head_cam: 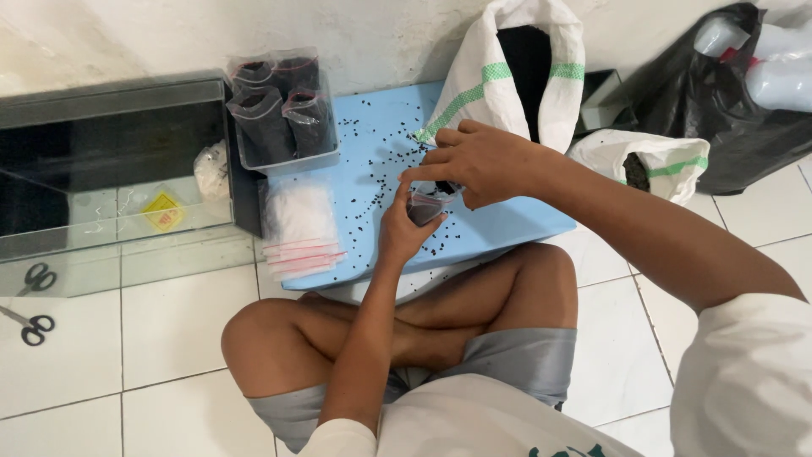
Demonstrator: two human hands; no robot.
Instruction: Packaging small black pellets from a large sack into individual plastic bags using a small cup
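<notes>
I sit cross-legged on a tiled floor behind a light blue board (pixel 499 222) strewn with small black granules. My left hand (pixel 404 230) grips from below a small clear plastic bag (pixel 425 206) partly filled with dark granules. My right hand (pixel 480 161) is over the bag's mouth, its fingers pinched at the top edge. A stack of empty clear bags with pink strips (pixel 298 228) lies on the board's left side. A clear tray (pixel 283 156) behind the stack holds several filled bags of dark granules.
A white woven sack (pixel 474 80) of black material stands open at the board's far edge; a smaller sack (pixel 660 161) and a black plastic bag (pixel 719 118) lie to the right. A glass tank (pixel 110 161) sits left, with scissors (pixel 32 326) on the floor.
</notes>
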